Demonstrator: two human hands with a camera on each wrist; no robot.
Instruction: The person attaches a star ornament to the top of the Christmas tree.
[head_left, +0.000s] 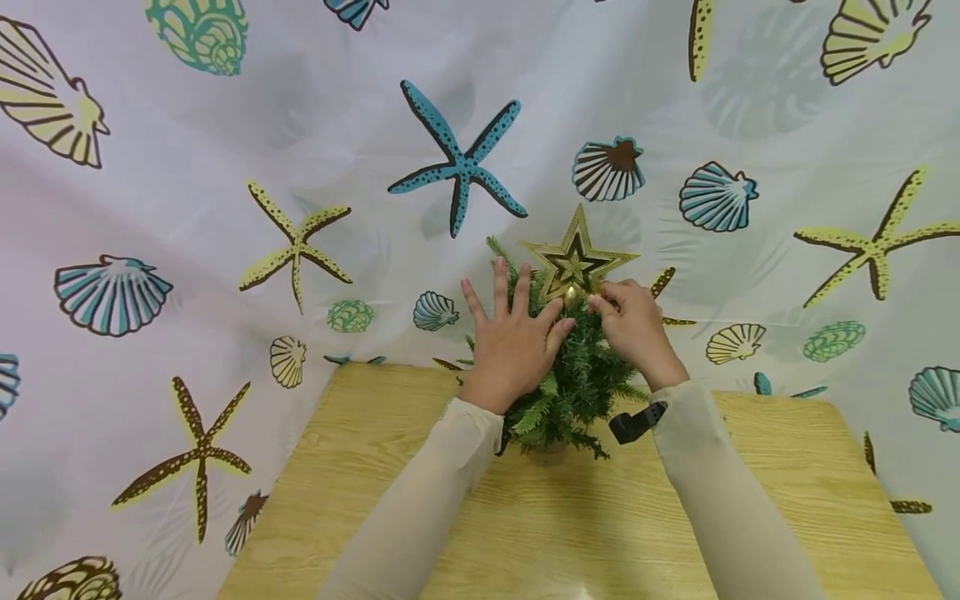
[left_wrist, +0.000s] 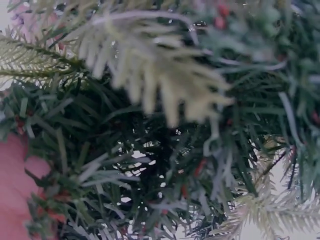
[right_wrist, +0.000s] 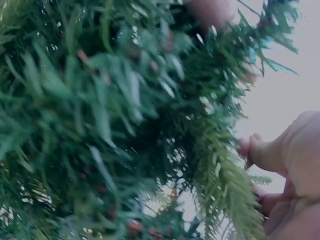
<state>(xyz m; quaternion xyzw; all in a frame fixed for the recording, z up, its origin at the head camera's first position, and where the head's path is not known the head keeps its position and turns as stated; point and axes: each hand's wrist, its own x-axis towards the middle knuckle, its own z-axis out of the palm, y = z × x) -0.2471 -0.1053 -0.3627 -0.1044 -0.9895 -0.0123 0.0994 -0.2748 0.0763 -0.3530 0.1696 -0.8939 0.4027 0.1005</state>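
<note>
A small artificial Christmas tree [head_left: 577, 367] stands on the table, with a gold star tree topper [head_left: 576, 257] at its top. My left hand [head_left: 513, 350] lies against the tree's left side, its fingers spread and straight, with the thumb among the upper branches. With thumb and forefinger, my right hand [head_left: 633, 325] pinches the star's lower right corner; the exact contact is hidden. In the left wrist view, green needles [left_wrist: 160, 140] fill most of the picture. The right wrist view shows the thumb and curled fingers [right_wrist: 295, 170] beside a light green branch [right_wrist: 225, 175].
The wooden table [head_left: 360, 483] extends around the tree. Behind it hangs a white cloth [head_left: 360, 142] printed with starfish and shells. A black wrist camera [head_left: 636, 423] sits at the right cuff, close to the lower branches.
</note>
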